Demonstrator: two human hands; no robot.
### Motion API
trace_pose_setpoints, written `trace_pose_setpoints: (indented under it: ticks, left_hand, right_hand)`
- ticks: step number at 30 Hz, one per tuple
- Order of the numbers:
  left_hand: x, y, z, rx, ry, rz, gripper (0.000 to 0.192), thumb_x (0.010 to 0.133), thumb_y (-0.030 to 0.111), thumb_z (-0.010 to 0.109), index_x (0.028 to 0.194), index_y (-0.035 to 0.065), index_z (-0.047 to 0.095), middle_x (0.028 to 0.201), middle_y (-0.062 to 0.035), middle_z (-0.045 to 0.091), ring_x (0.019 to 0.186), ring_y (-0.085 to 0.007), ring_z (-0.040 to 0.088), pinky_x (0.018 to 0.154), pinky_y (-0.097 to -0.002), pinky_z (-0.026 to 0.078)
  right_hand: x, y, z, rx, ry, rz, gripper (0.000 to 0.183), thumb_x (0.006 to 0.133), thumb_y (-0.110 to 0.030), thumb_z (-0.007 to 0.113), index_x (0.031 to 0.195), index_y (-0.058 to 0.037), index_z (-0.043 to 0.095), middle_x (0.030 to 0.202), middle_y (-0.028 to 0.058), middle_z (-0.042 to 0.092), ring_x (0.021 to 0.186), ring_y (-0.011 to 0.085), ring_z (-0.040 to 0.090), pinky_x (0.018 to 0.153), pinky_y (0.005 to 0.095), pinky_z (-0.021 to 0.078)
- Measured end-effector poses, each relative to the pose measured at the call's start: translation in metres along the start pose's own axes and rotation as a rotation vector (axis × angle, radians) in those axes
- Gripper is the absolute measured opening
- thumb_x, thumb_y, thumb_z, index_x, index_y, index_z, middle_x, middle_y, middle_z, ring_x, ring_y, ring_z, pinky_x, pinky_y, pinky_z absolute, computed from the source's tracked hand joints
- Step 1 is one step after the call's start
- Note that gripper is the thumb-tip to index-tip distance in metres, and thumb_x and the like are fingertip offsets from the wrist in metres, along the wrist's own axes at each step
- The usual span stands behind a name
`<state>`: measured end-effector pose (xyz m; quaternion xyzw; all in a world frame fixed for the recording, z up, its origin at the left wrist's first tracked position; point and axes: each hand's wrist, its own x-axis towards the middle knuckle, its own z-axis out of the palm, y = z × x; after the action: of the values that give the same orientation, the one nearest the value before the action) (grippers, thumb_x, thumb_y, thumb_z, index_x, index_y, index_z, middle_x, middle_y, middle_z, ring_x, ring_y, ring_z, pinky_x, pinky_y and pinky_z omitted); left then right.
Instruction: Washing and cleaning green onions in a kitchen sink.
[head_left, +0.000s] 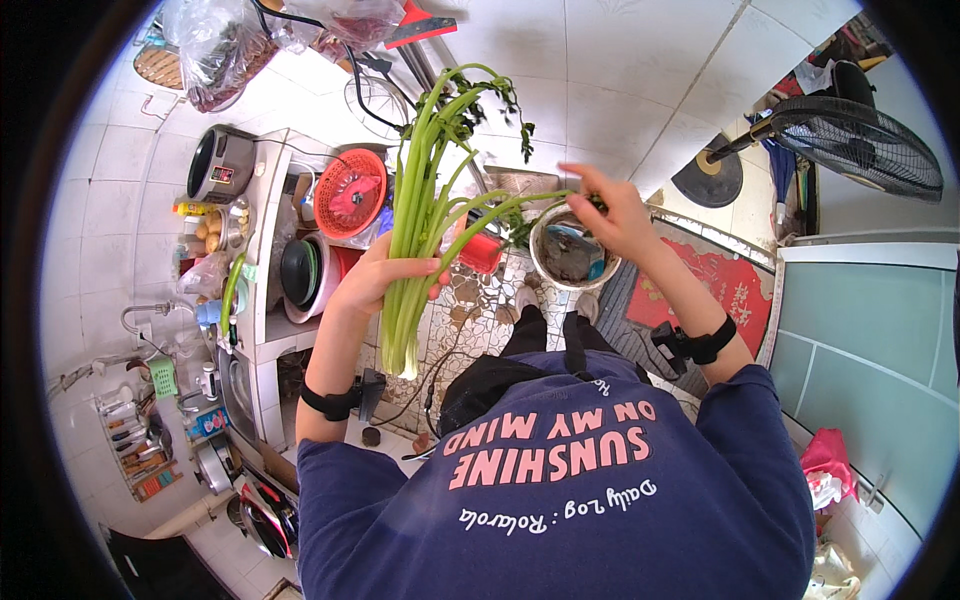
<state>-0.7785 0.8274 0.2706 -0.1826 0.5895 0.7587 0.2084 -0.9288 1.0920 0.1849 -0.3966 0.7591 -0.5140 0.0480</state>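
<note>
My left hand (386, 274) is closed around the stalks of a bunch of celery (420, 202), held upright in the picture with its pale root end below the fist. Dark, drooping leaves hang from the far end. One thin stalk bends off to the right, and its leafy tip meets the fingers of my right hand (615, 217). The thumb is at that stalk while the index finger points outward; how firmly it grips is hard to see. Beneath the right hand a white bucket (537, 259) stands on the floor, with dark waste and a blue-marked wrapper inside.
A red plastic basin (480, 253) sits on the floor left of the bucket. On the left, a counter carries an orange-red colander (321, 196) and a rice cooker (225, 165). A standing fan (855, 142) is at the right, near a red mat (694, 289). A cable (431, 375) crosses the floor.
</note>
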Motion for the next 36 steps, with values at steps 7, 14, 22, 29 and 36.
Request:
trace_pose_setpoints:
  ticks: [7,14,22,29,36]
  left_hand:
    - [0.002,-0.003,0.0,0.015,-0.017,-0.008,0.041,0.077,0.007,0.064,0.113,-0.0031,0.048,0.08,-0.0122,0.06,0.065,-0.0154,0.06,0.056,-0.0255,0.05]
    - [0.008,-0.004,0.007,0.016,-0.007,-0.024,0.048,0.076,0.004,0.062,0.118,0.0011,0.04,0.075,-0.0124,0.057,0.058,-0.0174,0.056,0.052,-0.0264,0.046]
    - [0.011,-0.008,0.004,0.022,-0.098,-0.032,0.041,0.077,0.008,0.064,0.113,-0.0025,0.049,0.081,-0.0112,0.059,0.065,-0.0149,0.059,0.057,-0.025,0.048]
    - [0.006,-0.005,0.02,0.114,-0.014,-0.035,0.027,0.076,0.007,0.063,0.097,0.0018,0.047,0.073,-0.0106,0.058,0.058,-0.0152,0.056,0.052,-0.0256,0.044]
    - [0.01,-0.007,0.026,0.169,0.035,0.077,0.026,0.078,0.008,0.063,0.1,0.0,0.05,0.073,-0.0081,0.058,0.061,-0.0126,0.056,0.055,-0.0245,0.044]
  right_hand:
    - [0.0,-0.004,-0.007,-0.016,0.012,-0.155,0.019,0.082,-0.017,0.06,0.099,-0.0108,0.063,0.061,0.0093,0.058,0.053,0.0234,0.058,0.048,0.0319,0.0429]
    - [-0.006,0.004,0.005,-0.247,-0.09,-0.284,0.01,0.079,-0.017,0.06,0.085,-0.0104,0.058,0.06,0.0085,0.058,0.052,0.0262,0.057,0.046,0.035,0.0423]
    - [-0.01,0.006,0.018,-0.065,-0.047,-0.21,0.011,0.078,-0.018,0.059,0.081,-0.0076,0.057,0.059,0.0087,0.057,0.052,0.0275,0.056,0.047,0.0371,0.0424]
    - [-0.001,0.0,0.012,-0.204,0.056,-0.217,0.013,0.072,-0.016,0.063,0.07,-0.0069,0.055,0.057,0.0085,0.054,0.05,0.0263,0.055,0.047,0.0347,0.0416]
    - [0.016,-0.01,0.019,-0.149,0.292,-0.044,0.016,0.069,-0.016,0.063,0.063,-0.0054,0.054,0.054,0.0098,0.053,0.046,0.0261,0.052,0.043,0.0335,0.0385]
